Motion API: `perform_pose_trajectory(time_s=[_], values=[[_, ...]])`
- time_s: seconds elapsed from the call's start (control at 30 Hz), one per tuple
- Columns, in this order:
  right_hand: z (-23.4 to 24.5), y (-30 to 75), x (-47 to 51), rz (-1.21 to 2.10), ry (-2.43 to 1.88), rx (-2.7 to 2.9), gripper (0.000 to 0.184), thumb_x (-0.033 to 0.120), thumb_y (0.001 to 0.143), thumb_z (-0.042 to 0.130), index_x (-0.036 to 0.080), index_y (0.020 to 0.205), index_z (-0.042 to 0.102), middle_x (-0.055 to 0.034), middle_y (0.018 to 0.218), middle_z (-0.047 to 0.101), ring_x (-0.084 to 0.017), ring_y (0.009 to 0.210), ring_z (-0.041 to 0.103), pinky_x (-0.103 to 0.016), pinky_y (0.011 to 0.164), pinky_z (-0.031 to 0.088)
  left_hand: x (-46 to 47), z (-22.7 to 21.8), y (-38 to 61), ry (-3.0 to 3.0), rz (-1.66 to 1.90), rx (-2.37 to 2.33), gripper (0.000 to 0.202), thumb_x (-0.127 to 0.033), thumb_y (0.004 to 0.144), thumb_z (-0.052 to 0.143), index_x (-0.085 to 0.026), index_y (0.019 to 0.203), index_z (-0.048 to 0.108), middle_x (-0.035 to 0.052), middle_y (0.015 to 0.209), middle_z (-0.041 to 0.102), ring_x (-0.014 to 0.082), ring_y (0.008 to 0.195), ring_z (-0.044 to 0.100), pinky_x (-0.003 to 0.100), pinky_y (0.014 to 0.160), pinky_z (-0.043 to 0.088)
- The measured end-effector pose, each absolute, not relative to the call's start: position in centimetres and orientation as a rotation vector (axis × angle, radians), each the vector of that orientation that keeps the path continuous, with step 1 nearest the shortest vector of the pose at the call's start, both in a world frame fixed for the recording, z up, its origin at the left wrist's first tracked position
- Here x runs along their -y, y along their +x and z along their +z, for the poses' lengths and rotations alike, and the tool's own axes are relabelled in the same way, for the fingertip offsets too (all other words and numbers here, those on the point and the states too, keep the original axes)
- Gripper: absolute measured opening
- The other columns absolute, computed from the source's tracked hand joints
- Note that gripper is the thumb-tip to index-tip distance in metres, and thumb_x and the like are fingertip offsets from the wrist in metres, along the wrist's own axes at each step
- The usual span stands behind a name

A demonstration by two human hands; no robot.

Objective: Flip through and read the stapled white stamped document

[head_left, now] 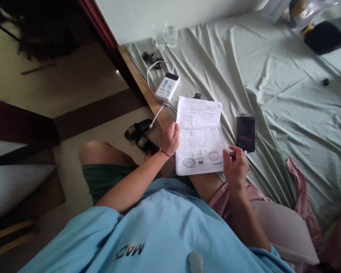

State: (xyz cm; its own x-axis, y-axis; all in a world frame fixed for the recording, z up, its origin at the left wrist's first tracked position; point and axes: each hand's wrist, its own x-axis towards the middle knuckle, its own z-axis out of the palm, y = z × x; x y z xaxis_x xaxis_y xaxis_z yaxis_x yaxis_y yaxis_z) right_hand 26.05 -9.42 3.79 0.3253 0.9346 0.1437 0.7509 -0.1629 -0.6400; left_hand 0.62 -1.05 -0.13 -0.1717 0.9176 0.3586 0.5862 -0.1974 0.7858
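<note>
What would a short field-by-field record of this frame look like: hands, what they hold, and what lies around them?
left hand: grips the left edge of the paper document
right hand: holds the lower right corner of the paper document
paper document: printed sheet with stamps near the bottom, held over the lap
phone: on the bedsheet, just right of the sheet
power bank: white, on the bedsheet, white cable attached
bedsheet: pale green, creased
sandals: dark pair on the floor

White stamped printed document (200, 136) held flat above the lap.
</note>
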Motion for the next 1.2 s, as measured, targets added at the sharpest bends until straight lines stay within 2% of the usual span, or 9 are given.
perform_pose_trajectory(time_s=[0.07,0.17,0.27,0.4,0.57,0.7,0.8,0.93,1.2], values=[[3.8,26.4,9.3,0.334,-1.960,1.555,0.033,0.046,0.093,0.054,0.018,0.106,0.065,-0.0033,0.078,0.064,-0.020,0.074,0.054,-0.036,0.077,0.044,1.1,0.1,0.6,1.724,1.329,-1.683,0.043,-0.049,0.106,0.034,-0.022,0.073,0.035,0.0012,0.058,0.044,0.0156,0.055,0.046,0.031,0.058,0.031],[3.8,26.6,9.3,0.196,-1.919,1.645,0.028,0.041,0.092,0.055,0.020,0.107,0.065,-0.0102,0.100,0.068,-0.026,0.094,0.056,-0.046,0.092,0.044,1.1,0.6,0.3,1.661,1.347,-1.624,0.047,-0.054,0.105,0.035,-0.021,0.071,0.033,-0.0005,0.057,0.039,0.0139,0.054,0.041,0.031,0.057,0.029],[3.3,26.6,9.1,0.236,-1.894,1.593,0.038,0.043,0.089,0.059,0.019,0.119,0.062,-0.0154,0.119,0.064,-0.029,0.109,0.056,-0.050,0.094,0.048,1.3,1.3,-0.2,1.588,1.356,-1.544,0.052,-0.061,0.102,0.038,-0.021,0.069,0.034,-0.0019,0.057,0.035,0.0126,0.054,0.035,0.030,0.055,0.028],[2.5,26.6,8.9,0.560,-1.788,1.387,0.056,0.049,0.089,0.059,0.020,0.135,0.052,-0.0173,0.128,0.063,-0.026,0.109,0.063,-0.045,0.090,0.055,2.0,2.2,-0.9,1.524,1.336,-1.420,0.057,-0.067,0.099,0.044,-0.020,0.068,0.035,-0.0020,0.061,0.033,0.0119,0.057,0.030,0.029,0.054,0.027],[3.0,26.4,9.1,0.935,-1.681,1.166,0.062,0.057,0.090,0.060,0.019,0.139,0.052,-0.0107,0.103,0.075,-0.022,0.085,0.071,-0.037,0.075,0.056,3.0,2.4,-0.8,1.396,1.293,-1.334,0.053,-0.064,0.097,0.049,-0.019,0.069,0.040,-0.0011,0.065,0.035,0.0123,0.061,0.032,0.029,0.056,0.028],[3.5,26.0,9.3,1.208,-1.583,1.000,0.050,0.061,0.089,0.060,0.017,0.112,0.069,-0.0072,0.088,0.076,-0.021,0.073,0.068,-0.031,0.064,0.054,2.9,2.4,-0.5,1.385,1.225,-1.407,0.047,-0.054,0.099,0.045,-0.020,0.069,0.038,-0.0015,0.064,0.036,0.0125,0.060,0.033,0.029,0.056,0.027],[3.3,26.2,9.2,1.213,-1.648,1.007,0.048,0.062,0.084,0.064,0.017,0.094,0.072,-0.0051,0.076,0.073,-0.020,0.064,0.064,-0.029,0.057,0.050,2.5,2.7,-0.2,1.506,1.108,-1.514,0.040,-0.040,0.100,0.043,-0.020,0.067,0.035,-0.0017,0.062,0.037,0.0124,0.060,0.034,0.029,0.058,0.027],[2.9,26.8,9.0,1.117,-1.785,1.066,0.048,0.063,0.084,0.062,0.017,0.089,0.072,-0.0033,0.068,0.069,-0.017,0.059,0.057,-0.027,0.052,0.043,1.9,3.2,0.4,1.575,0.932,-1.651,0.036,-0.026,0.099,0.043,-0.019,0.065,0.033,-0.0025,0.058,0.037,0.0124,0.059,0.036,0.030,0.060,0.025],[3.8,27.1,8.9,1.155,-1.794,1.140,0.043,0.058,0.082,0.060,0.016,0.081,0.070,0.0005,0.059,0.060,-0.013,0.052,0.045,-0.024,0.048,0.036,0.8,3.8,0.4,1.528,0.854,-1.799,0.039,-0.025,0.097,0.051,-0.020,0.063,0.033,-0.0025,0.059,0.039,0.0130,0.060,0.037,0.030,0.062,0.025]])
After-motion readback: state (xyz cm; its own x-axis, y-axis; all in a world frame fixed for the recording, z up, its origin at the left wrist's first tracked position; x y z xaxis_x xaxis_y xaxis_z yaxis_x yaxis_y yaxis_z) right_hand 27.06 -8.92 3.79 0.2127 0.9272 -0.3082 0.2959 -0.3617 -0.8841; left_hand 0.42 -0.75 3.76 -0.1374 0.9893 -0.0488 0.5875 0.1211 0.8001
